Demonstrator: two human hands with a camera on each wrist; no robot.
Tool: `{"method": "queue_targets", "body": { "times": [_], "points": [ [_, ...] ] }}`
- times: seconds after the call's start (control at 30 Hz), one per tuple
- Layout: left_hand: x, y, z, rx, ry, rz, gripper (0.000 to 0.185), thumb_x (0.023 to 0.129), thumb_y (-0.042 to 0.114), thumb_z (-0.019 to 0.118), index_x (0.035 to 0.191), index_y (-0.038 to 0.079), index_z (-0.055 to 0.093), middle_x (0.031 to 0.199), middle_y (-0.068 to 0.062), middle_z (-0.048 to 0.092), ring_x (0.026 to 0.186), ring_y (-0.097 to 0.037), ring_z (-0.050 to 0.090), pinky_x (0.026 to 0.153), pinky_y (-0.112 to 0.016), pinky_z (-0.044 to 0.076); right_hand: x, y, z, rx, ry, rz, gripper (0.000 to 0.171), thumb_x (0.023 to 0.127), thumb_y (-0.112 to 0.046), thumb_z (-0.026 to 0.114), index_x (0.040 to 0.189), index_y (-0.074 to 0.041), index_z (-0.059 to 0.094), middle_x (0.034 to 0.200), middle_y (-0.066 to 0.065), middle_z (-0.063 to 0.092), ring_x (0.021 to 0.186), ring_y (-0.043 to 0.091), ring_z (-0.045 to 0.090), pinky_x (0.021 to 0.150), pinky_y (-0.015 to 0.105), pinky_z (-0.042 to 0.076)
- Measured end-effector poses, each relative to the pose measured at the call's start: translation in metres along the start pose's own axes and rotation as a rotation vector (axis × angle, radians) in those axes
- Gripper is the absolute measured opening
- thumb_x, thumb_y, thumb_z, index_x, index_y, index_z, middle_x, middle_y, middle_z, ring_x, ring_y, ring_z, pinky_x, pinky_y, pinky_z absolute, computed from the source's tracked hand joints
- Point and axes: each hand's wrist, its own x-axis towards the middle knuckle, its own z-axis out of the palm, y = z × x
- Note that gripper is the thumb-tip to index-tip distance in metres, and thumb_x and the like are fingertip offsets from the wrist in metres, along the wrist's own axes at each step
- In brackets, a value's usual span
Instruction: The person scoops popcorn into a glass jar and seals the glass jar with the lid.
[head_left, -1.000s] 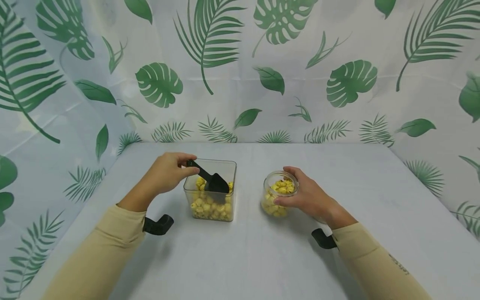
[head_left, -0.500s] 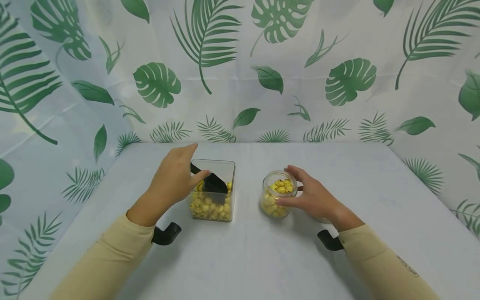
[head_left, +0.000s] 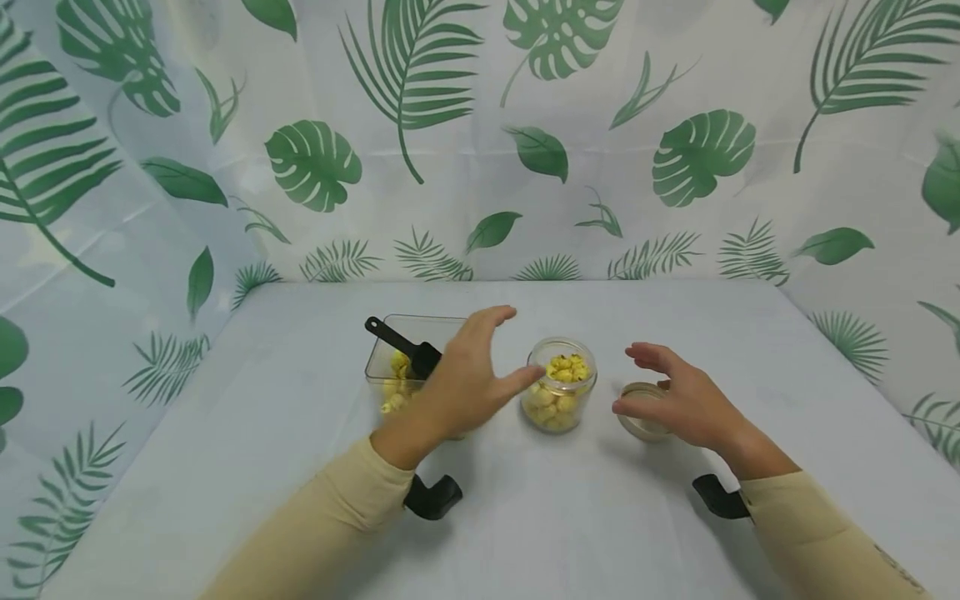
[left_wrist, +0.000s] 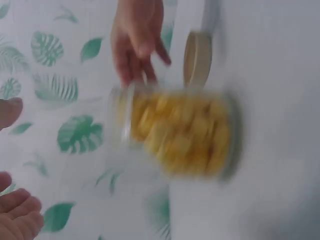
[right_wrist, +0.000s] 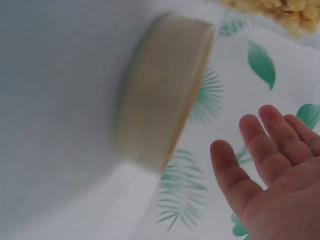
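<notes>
A clear glass jar (head_left: 553,410) of yellow popcorn stands uncapped on the table. My left hand (head_left: 461,385) is just left of it, thumb and fingers spread, with the thumb tip by the rim. Whether that thumb touches the glass I cannot tell. Over a round pale lid (head_left: 639,428) to the jar's right hovers my right hand (head_left: 692,407); in the right wrist view its fingers (right_wrist: 227,165) are extended and apart from the lid (right_wrist: 160,92). A square clear container (head_left: 377,390) of popcorn, with a black scoop (head_left: 397,340) leaning in it, is partly hidden behind my left hand.
A pale cloth covers the table (head_left: 525,533). Behind it and along both sides hangs a white curtain (head_left: 465,192) printed with green leaves. Black camera mounts sit at both wrists.
My left hand has let go of the scoop, which stays in the container, and moved right to the jar. The right hand has released the jar and shifted right over the lid.
</notes>
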Motion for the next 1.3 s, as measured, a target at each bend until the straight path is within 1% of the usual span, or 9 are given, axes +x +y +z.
{"method": "queue_targets", "body": {
  "times": [0.1,0.23,0.33,0.5,0.63,0.83,1.0,1.13,1.3],
  "points": [
    [0.004,0.008,0.026,-0.122,-0.026,-0.081,0.082,0.089,0.034,0.080,0.149,-0.002,0.038,0.149,-0.017,0.043,0.138,-0.028,0.040,0.111,-0.042,0.035,-0.005,0.010,-0.003,-0.039,-0.001,0.027,0.087,0.085,-0.042,0.081,0.149,0.000,0.038,0.146,0.023,0.046,0.132,0.042,0.043,0.102,0.060,0.037],
    [0.010,0.003,0.052,-0.186,-0.031,-0.181,0.090,0.083,0.036,0.085,0.150,0.000,0.037,0.149,-0.015,0.043,0.137,-0.027,0.042,0.110,-0.041,0.037,-0.008,0.022,-0.006,-0.093,-0.008,0.062,0.095,0.082,-0.046,0.082,0.149,0.003,0.036,0.145,0.024,0.046,0.129,0.045,0.043,0.099,0.064,0.037],
    [0.013,-0.006,0.065,-0.207,-0.038,-0.225,0.095,0.079,0.035,0.088,0.150,0.000,0.035,0.148,-0.015,0.042,0.136,-0.028,0.043,0.109,-0.040,0.037,-0.009,0.030,-0.007,-0.122,-0.029,0.090,0.102,0.079,-0.047,0.084,0.149,0.007,0.034,0.145,0.026,0.045,0.129,0.047,0.042,0.099,0.065,0.036],
    [0.014,-0.018,0.079,-0.278,-0.043,-0.286,0.101,0.075,0.034,0.091,0.152,0.002,0.034,0.148,-0.014,0.043,0.135,-0.028,0.042,0.110,-0.043,0.036,-0.007,0.039,-0.007,-0.163,-0.117,0.130,0.116,0.071,-0.051,0.088,0.147,0.013,0.030,0.144,0.033,0.042,0.128,0.050,0.041,0.100,0.066,0.036],
    [0.014,-0.024,0.086,-0.328,-0.028,-0.289,0.100,0.075,0.029,0.091,0.152,0.002,0.033,0.147,-0.015,0.043,0.134,-0.028,0.043,0.111,-0.044,0.035,-0.005,0.043,-0.005,-0.203,-0.167,0.126,0.118,0.068,-0.050,0.091,0.145,0.016,0.031,0.143,0.035,0.043,0.128,0.049,0.044,0.102,0.064,0.036],
    [0.014,-0.028,0.092,-0.385,-0.026,-0.266,0.098,0.076,0.024,0.090,0.152,0.001,0.031,0.147,-0.016,0.041,0.134,-0.028,0.042,0.112,-0.041,0.033,-0.005,0.039,-0.004,-0.265,-0.151,0.073,0.106,0.073,-0.043,0.088,0.142,0.017,0.035,0.142,0.036,0.043,0.129,0.051,0.042,0.102,0.063,0.036],
    [0.014,-0.030,0.093,-0.378,-0.024,-0.270,0.099,0.076,0.024,0.090,0.152,0.000,0.031,0.147,-0.016,0.041,0.134,-0.029,0.043,0.112,-0.041,0.033,-0.002,0.018,-0.004,-0.266,-0.123,-0.009,0.099,0.076,-0.038,0.086,0.142,0.017,0.037,0.141,0.035,0.045,0.127,0.049,0.045,0.101,0.062,0.038],
    [0.014,-0.030,0.094,-0.370,-0.017,-0.271,0.100,0.075,0.022,0.091,0.152,-0.001,0.031,0.147,-0.016,0.041,0.134,-0.029,0.043,0.112,-0.041,0.034,-0.002,-0.003,-0.005,-0.274,-0.114,-0.049,0.096,0.076,-0.032,0.087,0.143,0.015,0.037,0.140,0.033,0.046,0.125,0.046,0.049,0.099,0.060,0.041],
    [0.014,-0.032,0.095,-0.365,-0.020,-0.266,0.100,0.076,0.022,0.091,0.152,-0.001,0.031,0.147,-0.016,0.041,0.134,-0.029,0.044,0.111,-0.042,0.035,-0.001,-0.021,-0.015,-0.246,-0.073,-0.111,0.092,0.077,-0.024,0.087,0.145,0.012,0.037,0.140,0.029,0.048,0.121,0.042,0.052,0.097,0.059,0.044]
  ]
}}
